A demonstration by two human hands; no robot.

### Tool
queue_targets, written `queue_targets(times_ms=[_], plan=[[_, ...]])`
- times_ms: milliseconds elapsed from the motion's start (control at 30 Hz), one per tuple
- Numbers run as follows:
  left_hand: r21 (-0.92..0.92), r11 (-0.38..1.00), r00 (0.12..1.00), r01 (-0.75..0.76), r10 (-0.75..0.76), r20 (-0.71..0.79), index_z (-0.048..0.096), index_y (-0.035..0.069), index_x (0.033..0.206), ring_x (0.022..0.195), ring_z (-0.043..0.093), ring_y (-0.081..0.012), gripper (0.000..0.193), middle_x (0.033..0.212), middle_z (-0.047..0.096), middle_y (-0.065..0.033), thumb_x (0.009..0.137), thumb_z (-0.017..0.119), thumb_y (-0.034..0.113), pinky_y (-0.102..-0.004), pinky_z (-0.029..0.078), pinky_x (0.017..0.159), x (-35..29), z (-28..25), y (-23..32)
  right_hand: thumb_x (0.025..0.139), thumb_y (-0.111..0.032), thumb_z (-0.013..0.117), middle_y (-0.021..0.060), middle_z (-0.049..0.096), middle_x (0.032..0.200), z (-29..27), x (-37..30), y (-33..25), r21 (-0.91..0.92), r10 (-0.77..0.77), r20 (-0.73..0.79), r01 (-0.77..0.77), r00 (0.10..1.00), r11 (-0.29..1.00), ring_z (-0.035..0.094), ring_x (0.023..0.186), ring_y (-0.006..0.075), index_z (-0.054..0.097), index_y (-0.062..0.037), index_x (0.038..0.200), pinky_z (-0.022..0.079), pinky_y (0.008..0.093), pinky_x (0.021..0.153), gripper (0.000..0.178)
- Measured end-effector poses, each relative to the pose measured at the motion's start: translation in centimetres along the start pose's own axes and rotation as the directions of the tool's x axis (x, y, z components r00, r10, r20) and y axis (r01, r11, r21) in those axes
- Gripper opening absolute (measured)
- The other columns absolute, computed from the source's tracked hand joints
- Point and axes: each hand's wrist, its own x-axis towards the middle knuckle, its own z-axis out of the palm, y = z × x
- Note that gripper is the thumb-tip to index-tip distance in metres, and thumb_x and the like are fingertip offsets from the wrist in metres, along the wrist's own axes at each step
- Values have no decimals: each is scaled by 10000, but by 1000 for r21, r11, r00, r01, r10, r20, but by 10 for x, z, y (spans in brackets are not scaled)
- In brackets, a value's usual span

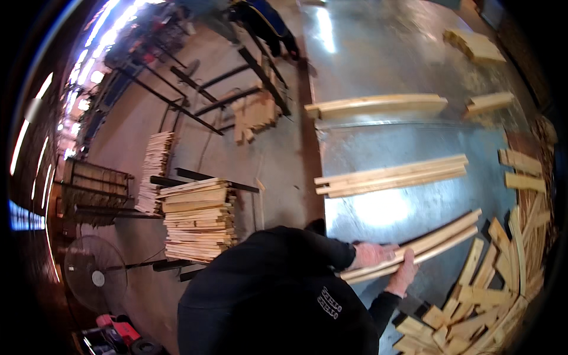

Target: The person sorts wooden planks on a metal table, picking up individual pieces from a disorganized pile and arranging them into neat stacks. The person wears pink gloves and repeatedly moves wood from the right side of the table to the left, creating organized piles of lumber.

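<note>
A bundle of long pale wooden slats (438,236) lies slanted on the shiny metal table (378,213). Both hands grip its near end. My left hand (374,254) wraps over the top of the slats. My right hand (406,271) clasps them from the lower side, just to the right. Black sleeves cover both arms, and my dark torso fills the lower middle of the view.
Two more slat bundles (390,174) (376,105) lie farther along the table. Short wood blocks (485,296) pile up at the lower right. Stacked boards (198,219), black metal frames (195,94) and a fan (94,272) stand on the floor to the left. Another person (266,23) stands at the far end.
</note>
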Motion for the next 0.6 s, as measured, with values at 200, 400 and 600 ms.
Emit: queue_targets(times_ms=[200, 400, 600], plan=[[258, 957, 961, 133, -188, 203, 642, 13, 1264, 1162, 590, -286, 732, 1264, 632, -179, 810, 730, 580, -406, 459, 1038, 26, -52, 9, 842, -169, 756, 105, 642, 1110, -21, 12, -4, 315, 48, 41, -59, 998, 947, 632, 995, 226, 548, 18, 1285, 532, 376, 882, 524], [-534, 821, 974, 203, -111, 199, 653, 45, 1188, 946, 656, -147, 419, 1045, 691, -83, 985, 630, 411, -304, 539, 834, 25, -58, -22, 842, -41, 738, 152, 686, 1079, -20, 17, 15, 510, 184, -128, -94, 975, 855, 688, 1021, 260, 576, 3, 1221, 579, 462, 932, 415], [-821, 399, 860, 407, 136, 492, 545, 23, 1329, 416, 491, -111, 575, 546, 492, -50, 1025, 506, 509, -221, 433, 430, 7, -54, 2, 863, -200, 753, 188, 691, 1034, -12, 4, -2, 483, 32, 163, -109, 986, 869, 696, 991, 317, 599, 37, 1202, 574, 447, 923, 441]])
